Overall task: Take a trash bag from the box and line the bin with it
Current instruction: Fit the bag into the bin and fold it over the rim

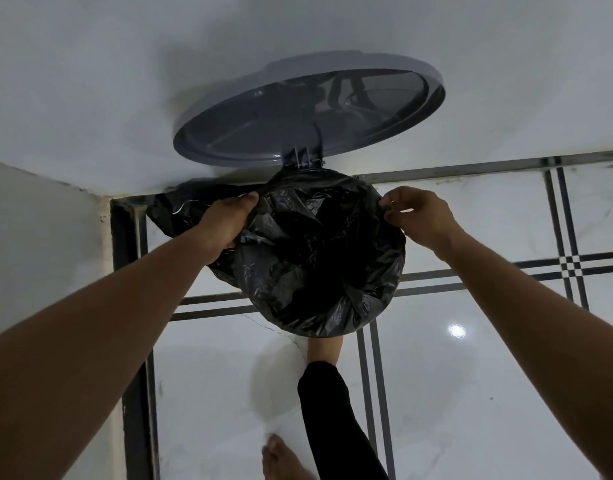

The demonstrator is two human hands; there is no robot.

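Gripping trash bag (319, 258), both hands

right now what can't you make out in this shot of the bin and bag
- Bin body and rim, head view: covered all round by the black trash bag.
- Pedal, head view: hidden under the bin; a foot reaches beneath it.
- Left hand fingertips: buried in bag folds.
- Trash bag box: nowhere in frame.
- Lid top: faces away.

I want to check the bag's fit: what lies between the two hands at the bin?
In the head view, only the black trash bag lies between the left hand and the right hand, crumpled over the bin's opening; both hands pinch its edge.
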